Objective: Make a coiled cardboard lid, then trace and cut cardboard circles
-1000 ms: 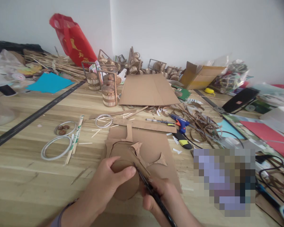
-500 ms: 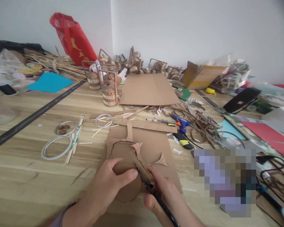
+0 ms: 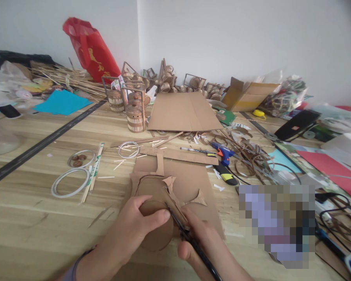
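My left hand (image 3: 131, 224) grips a round-cornered piece of brown cardboard (image 3: 158, 232), its thumb pressed on top and fingers around the edge. In my right hand (image 3: 207, 238) is a pair of dark scissors (image 3: 187, 233), the blades at the cardboard's right side beside my left thumb. A narrow cardboard strip runs along the blades. Beneath lies a larger cardboard sheet (image 3: 190, 171). On it rest a curved cardboard offcut (image 3: 199, 198) and other cut scraps. The scissor handles are partly hidden by my fingers.
Beyond the sheet are a blue glue gun (image 3: 224, 153), a yellow-black cutter (image 3: 228, 175) and a big cardboard panel (image 3: 184, 111). To the left lie white tape rings (image 3: 70, 182) and chopsticks (image 3: 93, 171). Small wooden-slat buckets (image 3: 135, 117) stand farther back.
My right hand and the scissors have shifted very slightly against the cardboard. My left hand keeps its grip, and the things on the table look the same.
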{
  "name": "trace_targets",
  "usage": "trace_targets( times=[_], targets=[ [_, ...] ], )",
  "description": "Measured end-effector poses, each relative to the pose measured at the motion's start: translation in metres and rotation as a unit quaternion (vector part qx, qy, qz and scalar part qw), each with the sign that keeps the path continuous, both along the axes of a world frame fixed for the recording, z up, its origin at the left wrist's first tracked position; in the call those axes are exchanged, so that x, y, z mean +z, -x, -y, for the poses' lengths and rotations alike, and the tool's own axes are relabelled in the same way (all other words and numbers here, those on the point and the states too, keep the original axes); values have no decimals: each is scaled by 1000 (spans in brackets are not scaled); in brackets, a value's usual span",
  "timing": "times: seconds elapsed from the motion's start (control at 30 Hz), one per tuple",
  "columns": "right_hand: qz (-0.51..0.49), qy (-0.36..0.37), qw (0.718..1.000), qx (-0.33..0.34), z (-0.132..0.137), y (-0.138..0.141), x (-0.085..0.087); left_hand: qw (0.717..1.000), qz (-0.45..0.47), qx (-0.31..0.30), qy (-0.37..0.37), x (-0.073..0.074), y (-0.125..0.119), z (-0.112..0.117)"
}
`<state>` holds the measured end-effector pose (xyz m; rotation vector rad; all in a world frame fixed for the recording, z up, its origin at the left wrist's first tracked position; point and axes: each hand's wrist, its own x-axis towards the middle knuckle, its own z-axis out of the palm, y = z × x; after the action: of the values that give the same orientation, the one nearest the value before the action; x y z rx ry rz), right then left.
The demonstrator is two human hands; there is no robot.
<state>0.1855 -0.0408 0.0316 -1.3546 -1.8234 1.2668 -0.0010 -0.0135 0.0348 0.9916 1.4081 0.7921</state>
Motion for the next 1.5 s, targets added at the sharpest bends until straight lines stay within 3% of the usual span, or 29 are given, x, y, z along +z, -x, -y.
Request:
trace_targets(
  times=[0.07,0.37,0.53,0.83,0.97,1.17,1.3,1.4,1.5],
  targets=[
    [-4,-2,1000,1,0,0,0,1000,-11,13,7,-1,1,0],
    [-22,4,1000,-5,1,0,-2,999,15,-48,-9,4,2,-3],
    [-15,11,1000,5,-2,-2,-1,1000,-28,-11,-4,1,4,-3],
    [3,19,1000,2,-3,-5,-8,997,-48,-47,-31,2,2,-4],
    [-1,17,1000,1,-2,-4,-6,998,-53,-19,-22,1,2,-3],
    [-4,3,1000,-15,1,0,2,997,-18,-63,-38,7,1,-3],
    [-5,-4,1000,-15,1,0,0,997,-20,-60,-44,7,1,-4],
    [-7,-10,1000,-16,2,0,-3,1000,-12,-24,-16,1,1,-3],
    [-11,-17,999,-33,2,0,-5,997,76,10,29,-4,0,-2]
  ],
)
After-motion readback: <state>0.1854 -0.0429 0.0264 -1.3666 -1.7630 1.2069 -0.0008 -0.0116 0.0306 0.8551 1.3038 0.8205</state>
